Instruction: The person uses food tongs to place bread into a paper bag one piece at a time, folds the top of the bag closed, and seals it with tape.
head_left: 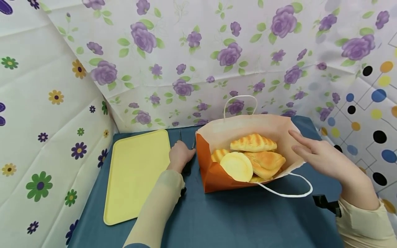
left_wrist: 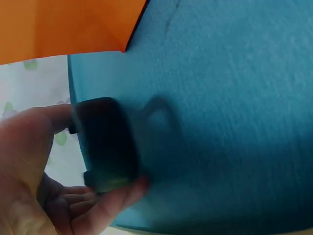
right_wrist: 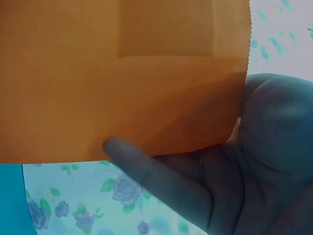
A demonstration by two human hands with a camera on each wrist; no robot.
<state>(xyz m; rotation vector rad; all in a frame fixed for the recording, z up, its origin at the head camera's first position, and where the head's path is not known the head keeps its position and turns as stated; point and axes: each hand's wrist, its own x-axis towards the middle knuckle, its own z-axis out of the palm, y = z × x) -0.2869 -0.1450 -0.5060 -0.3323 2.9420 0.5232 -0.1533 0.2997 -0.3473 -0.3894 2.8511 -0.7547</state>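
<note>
My left hand [head_left: 180,155] is low at the table between the yellow tray and the paper bag. Thumb and fingers grip a dark, round-cornered object [left_wrist: 108,144]; thin dark prongs show past the hand in the head view, but I cannot tell its kind. The orange paper bag [head_left: 214,179], pale inside, has its mouth towards me. Inside sit a ridged bread [head_left: 254,143], a round pale bun [head_left: 237,167], a golden pastry [head_left: 266,163] and more bread partly hidden. My right hand [head_left: 322,160] has straight fingers at the bag's right rim, one overlapping the orange outside in the right wrist view.
A yellow tray [head_left: 136,175] lies on the blue tabletop [head_left: 223,220] at the left. White cord handles [head_left: 291,195] stick out from the bag's front and back. Flower-printed cloth [head_left: 173,62] hangs behind and on the left; dotted cloth [head_left: 378,113] hangs on the right.
</note>
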